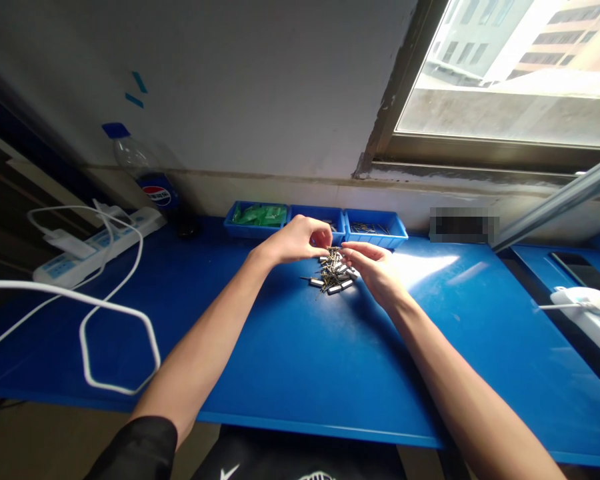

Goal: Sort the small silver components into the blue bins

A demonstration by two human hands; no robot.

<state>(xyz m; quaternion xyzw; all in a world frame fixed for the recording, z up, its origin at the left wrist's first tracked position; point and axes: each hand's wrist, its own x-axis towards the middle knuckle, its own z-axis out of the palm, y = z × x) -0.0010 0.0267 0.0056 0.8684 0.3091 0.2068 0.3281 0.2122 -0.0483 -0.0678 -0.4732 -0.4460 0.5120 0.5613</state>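
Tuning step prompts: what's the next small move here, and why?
Probably have the right hand, if empty (can't tell), pinch a pale piece at the near edge of the pile: it lies uncovered, with the left hand farther back.

Bare left forearm and right forearm reach forward, slanting inward; the left hand bends rightward at the wrist, its fingers curled toward the thumb; the right hand points up and leftward, forefinger extended, its tip close to the left hand's.
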